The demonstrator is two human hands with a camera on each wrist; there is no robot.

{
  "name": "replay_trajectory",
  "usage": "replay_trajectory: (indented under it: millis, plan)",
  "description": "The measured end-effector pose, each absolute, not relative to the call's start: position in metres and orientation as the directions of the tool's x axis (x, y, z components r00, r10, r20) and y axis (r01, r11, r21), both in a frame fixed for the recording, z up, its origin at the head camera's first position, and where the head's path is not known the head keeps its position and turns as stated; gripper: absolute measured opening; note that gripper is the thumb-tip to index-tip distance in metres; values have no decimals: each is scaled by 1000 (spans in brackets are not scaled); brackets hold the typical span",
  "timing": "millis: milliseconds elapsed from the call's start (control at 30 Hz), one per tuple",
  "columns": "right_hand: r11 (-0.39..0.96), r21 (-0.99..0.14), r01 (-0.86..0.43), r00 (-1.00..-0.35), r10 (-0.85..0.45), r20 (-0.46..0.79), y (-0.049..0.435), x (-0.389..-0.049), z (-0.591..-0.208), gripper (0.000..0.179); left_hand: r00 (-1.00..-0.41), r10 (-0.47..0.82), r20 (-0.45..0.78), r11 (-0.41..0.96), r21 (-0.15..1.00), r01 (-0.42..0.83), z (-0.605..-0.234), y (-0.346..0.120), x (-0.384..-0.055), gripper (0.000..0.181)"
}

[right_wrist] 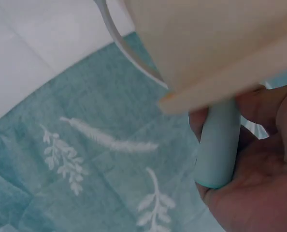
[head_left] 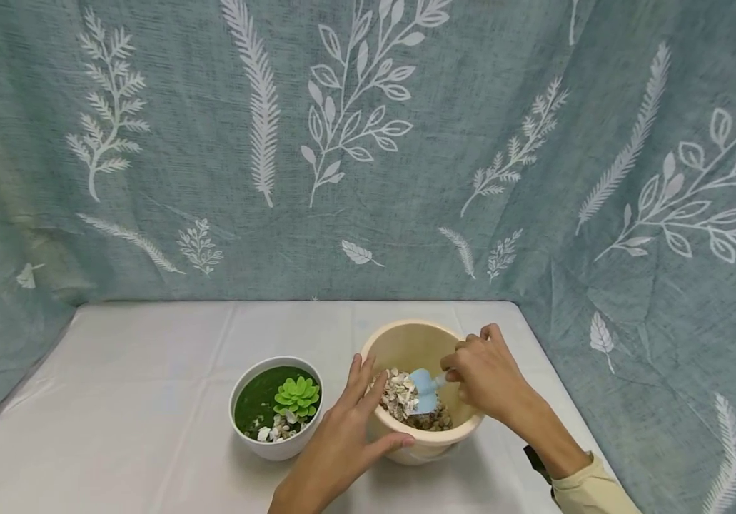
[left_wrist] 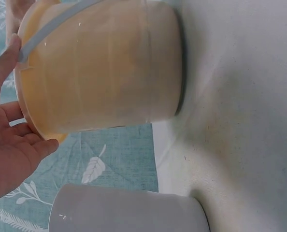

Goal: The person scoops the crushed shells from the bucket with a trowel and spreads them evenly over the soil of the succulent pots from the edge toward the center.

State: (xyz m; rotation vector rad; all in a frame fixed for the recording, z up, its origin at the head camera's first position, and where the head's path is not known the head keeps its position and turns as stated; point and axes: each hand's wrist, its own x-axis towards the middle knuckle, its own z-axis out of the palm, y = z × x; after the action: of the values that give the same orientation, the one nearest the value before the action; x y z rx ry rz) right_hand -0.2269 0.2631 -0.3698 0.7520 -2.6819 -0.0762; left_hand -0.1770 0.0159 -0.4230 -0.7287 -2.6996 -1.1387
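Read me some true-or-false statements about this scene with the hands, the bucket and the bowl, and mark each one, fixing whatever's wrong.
1. The right hand holds the blue scoop. True.
2. The green plant sits in the white bowl. True.
3. The left hand is inside the white bowl. False: it is at the rim of the bucket.
4. The bucket is empty. False: pale, stony pieces lie in it.
5. The blade of the blue scoop is inside the bucket. True.
6. In the head view, the white bowl stands to the right of the bucket. False: it stands to the left.
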Motion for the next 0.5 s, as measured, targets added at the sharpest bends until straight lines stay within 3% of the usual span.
replay_trajectory:
  millis: [200,500]
  plan:
    - [867,112,-485,-776,-486,402,272,-219,-362,17,-883,361,299,591,659,465,-426,17,-176,96]
    - [896,29,-443,-799,-409,442,286,-203,-353,15,-877,351,328,582,656,479,-431,17,-175,99]
